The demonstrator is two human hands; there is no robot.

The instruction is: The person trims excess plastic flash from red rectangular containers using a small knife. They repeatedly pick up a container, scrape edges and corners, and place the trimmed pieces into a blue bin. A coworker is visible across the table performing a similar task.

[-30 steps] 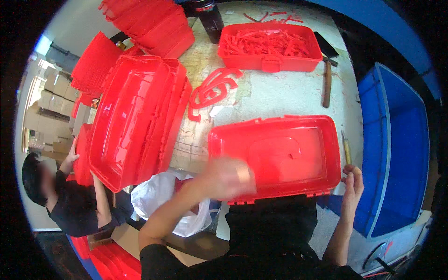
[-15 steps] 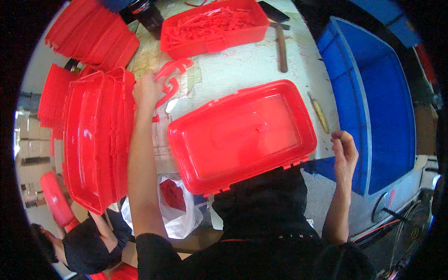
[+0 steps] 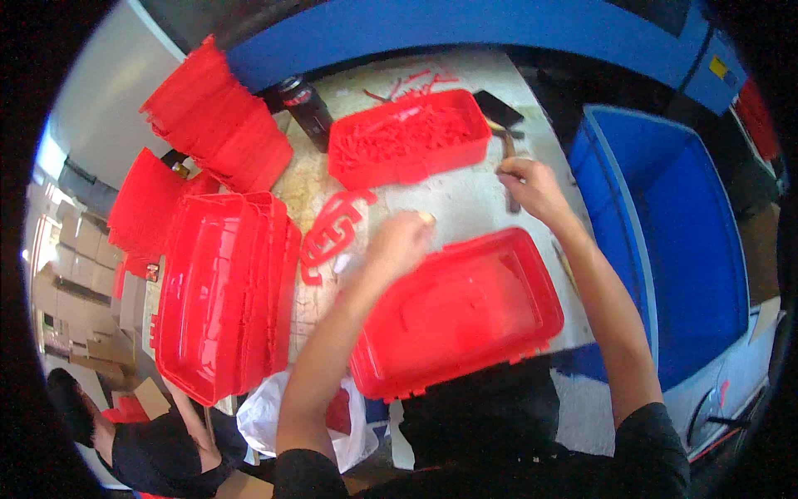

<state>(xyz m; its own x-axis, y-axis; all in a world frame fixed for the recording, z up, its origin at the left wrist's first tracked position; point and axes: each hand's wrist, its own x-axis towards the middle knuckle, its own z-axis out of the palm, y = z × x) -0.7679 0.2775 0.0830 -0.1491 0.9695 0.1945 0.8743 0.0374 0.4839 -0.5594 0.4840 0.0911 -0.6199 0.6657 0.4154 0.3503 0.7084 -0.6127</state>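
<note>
A shallow red plastic tray (image 3: 461, 320) lies tilted at the near edge of the table. Over its far left edge is my left hand (image 3: 403, 241), fingers curled and blurred; whether anything is in them is hidden. My right hand (image 3: 529, 190) is above the tray's far right side, fingertips pinched together over the handle of a hammer (image 3: 511, 151). What they pinch, if anything, I cannot make out. Several loose red plastic handle-shaped pieces (image 3: 339, 226) lie left of my left hand. Beyond both hands stands a red box (image 3: 407, 173) filled with red plastic scraps.
Stacked red trays (image 3: 224, 291) stand on the left, with more red stacks (image 3: 224, 116) behind. A dark can (image 3: 306, 112) and a black flat object (image 3: 499, 108) flank the scrap box. A blue bin (image 3: 690, 249) stands at right. Another person (image 3: 166, 445) is at lower left.
My left hand has moved right, away from the loose red pieces to the tray's edge. My right hand has swung forward from the table's right edge to the hammer. The view has shifted.
</note>
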